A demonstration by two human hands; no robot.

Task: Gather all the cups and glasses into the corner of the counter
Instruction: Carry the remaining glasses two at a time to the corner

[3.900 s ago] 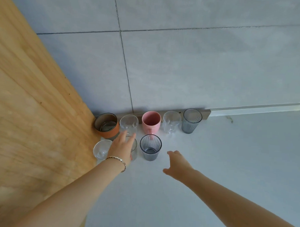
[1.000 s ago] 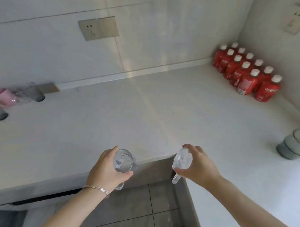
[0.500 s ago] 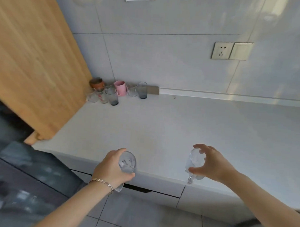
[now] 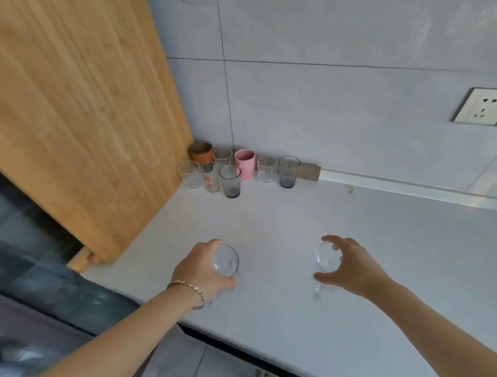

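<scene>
My left hand [image 4: 201, 268] grips a clear glass [image 4: 226, 261] above the near part of the white counter [image 4: 311, 218]. My right hand [image 4: 351, 266] holds a second clear glass [image 4: 325, 260] from its side, thumb below and fingers above. In the far corner stand several cups and glasses: an orange cup [image 4: 202, 154], a pink mug [image 4: 245, 163], a dark ribbed glass [image 4: 230, 180], another dark glass [image 4: 288, 171], and clear glasses [image 4: 190, 174] between them. Both hands are well short of that group.
A tall wooden panel [image 4: 84, 98] bounds the counter on the left. The grey tiled wall [image 4: 343, 107] runs behind, with a socket [image 4: 482, 110] at the right. The counter's front edge [image 4: 236, 346] lies below my forearms, with floor beyond.
Both hands, each with its glass, have moved forward over the counter toward the corner. The cup group now appears closer and larger.
</scene>
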